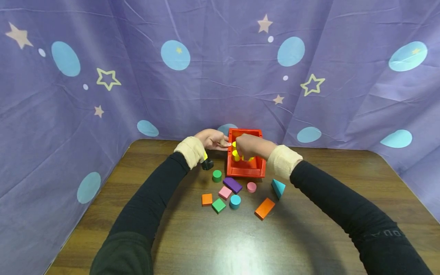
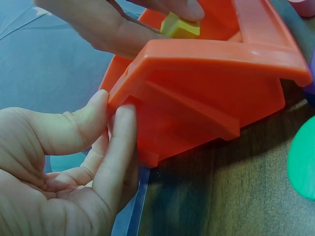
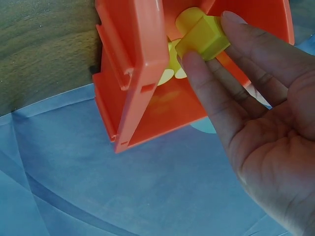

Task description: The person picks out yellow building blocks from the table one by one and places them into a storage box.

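My left hand point(image 1: 214, 139) pinches the far left edge of a red plastic bin point(image 1: 245, 173) between thumb and fingers. In the left wrist view, the thumb and a finger lie on either side of the bin's wall. Over the bin's inside, my right hand point(image 1: 254, 146) pinches a yellow block point(image 3: 206, 42) between thumb and fingertips. More yellow pieces lie in the bin, among them a yellow cylinder point(image 1: 235, 155); the right hand hides part of them in the head view.
Loose blocks lie in front of the bin: a green cylinder point(image 1: 217, 176), purple block point(image 1: 232, 185), pink cylinder point(image 1: 251, 187), blue cylinder point(image 1: 235, 201), blue triangle point(image 1: 278, 188) and orange block point(image 1: 264, 208), among several others. A purple curtain point(image 1: 220, 95) hangs right behind the table.
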The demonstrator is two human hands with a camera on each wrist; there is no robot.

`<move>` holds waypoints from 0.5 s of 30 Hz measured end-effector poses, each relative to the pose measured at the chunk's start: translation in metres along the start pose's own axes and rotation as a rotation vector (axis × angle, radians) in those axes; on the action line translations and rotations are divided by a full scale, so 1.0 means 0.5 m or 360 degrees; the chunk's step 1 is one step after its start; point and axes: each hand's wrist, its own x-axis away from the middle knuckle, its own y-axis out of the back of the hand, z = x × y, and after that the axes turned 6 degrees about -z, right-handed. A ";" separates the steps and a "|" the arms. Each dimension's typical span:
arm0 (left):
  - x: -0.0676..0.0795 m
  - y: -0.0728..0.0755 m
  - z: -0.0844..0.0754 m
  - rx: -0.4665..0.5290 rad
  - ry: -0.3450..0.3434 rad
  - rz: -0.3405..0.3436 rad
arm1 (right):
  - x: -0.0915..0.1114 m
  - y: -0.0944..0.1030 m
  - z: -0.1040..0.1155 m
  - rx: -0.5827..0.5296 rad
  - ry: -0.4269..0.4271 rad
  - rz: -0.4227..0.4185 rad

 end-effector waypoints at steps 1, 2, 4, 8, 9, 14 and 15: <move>-0.006 0.004 0.001 0.0008 -0.0006 0.0020 | -0.001 -0.002 0.000 -0.0010 0.0000 -0.0006; -0.039 0.018 0.010 0.0026 -0.0012 0.0060 | -0.002 -0.004 0.000 0.0016 0.0015 -0.0009; -0.093 0.043 0.024 0.0082 -0.0012 0.0153 | -0.002 -0.008 0.001 0.0014 0.0020 -0.0014; -0.131 0.049 0.036 0.0062 -0.0022 0.0106 | -0.001 -0.014 0.004 -0.0005 0.0016 -0.0005; -0.102 0.034 0.029 0.0031 -0.0024 0.0053 | -0.001 -0.015 0.005 -0.0023 0.0006 -0.0003; -0.002 -0.007 0.006 -0.0019 -0.0032 -0.0035 | -0.004 -0.022 0.009 0.0000 -0.0021 0.0056; -0.021 0.006 0.010 0.0027 -0.0026 0.0035 | -0.005 -0.023 0.010 0.0010 -0.0025 0.0067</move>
